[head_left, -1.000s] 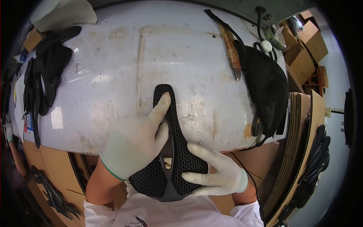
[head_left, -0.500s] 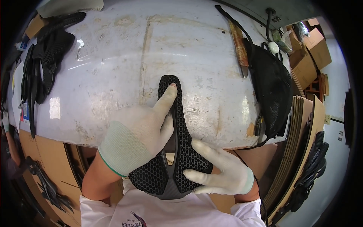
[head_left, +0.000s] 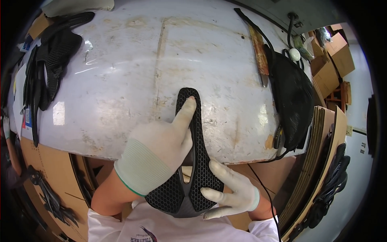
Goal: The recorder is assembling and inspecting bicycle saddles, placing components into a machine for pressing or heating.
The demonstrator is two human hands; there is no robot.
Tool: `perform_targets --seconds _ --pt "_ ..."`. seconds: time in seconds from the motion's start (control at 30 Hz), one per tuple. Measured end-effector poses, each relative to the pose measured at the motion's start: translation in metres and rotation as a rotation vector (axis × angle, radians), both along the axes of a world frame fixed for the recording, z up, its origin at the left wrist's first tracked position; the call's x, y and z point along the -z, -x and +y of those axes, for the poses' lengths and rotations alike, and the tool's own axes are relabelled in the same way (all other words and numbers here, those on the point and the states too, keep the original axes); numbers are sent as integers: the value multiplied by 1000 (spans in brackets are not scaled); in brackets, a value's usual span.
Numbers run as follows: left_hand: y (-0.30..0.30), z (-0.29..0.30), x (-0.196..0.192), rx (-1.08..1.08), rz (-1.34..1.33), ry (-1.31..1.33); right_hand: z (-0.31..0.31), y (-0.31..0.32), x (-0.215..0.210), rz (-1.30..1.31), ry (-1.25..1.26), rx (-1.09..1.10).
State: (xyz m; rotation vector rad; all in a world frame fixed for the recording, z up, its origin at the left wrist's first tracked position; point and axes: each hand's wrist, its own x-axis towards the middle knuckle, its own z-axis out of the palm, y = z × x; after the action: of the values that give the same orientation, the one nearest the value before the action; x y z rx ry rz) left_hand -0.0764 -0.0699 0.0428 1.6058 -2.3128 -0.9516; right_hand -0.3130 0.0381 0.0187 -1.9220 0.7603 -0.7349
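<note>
A black bicycle saddle [head_left: 196,177] with a honeycomb-patterned top and a long central slot lies between my hands. Its narrow nose points away over the table's near edge, while the wide rear is close to my shirt. My left hand [head_left: 163,141], in a white glove, is closed on the nose, index finger stretched along the top near the tip and the other fingers curled at the side. At the right of the wide rear, my gloved right hand [head_left: 234,187] grips the edge, fingertips on the honeycomb surface. The saddle's underside is hidden.
A scuffed white table [head_left: 121,88] spreads ahead. Several black saddle parts [head_left: 58,56] lie at its left. A rusty-looking blade tool [head_left: 259,52] and a black mesh bag [head_left: 294,97] are at its right. Cardboard sheets [head_left: 310,149] stand at lower right, near a dark cable [head_left: 264,185].
The whole view has shifted slightly. The saddle, with both hands still on it, has moved a little to the right and nearer to me.
</note>
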Motion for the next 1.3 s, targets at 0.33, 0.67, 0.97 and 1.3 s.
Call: perform_targets --seconds 0.33,0.67,0.97,1.3 --pt "-1 2 4 14 15 -32 24 -15 20 131 110 99" --pt "-5 -2 4 48 53 -13 -2 -25 -6 332 404 122" --pt "-19 -25 0 -88 305 -226 -38 -24 -13 314 399 109" --pt "-89 31 20 388 585 -13 -40 -20 -9 268 400 121"
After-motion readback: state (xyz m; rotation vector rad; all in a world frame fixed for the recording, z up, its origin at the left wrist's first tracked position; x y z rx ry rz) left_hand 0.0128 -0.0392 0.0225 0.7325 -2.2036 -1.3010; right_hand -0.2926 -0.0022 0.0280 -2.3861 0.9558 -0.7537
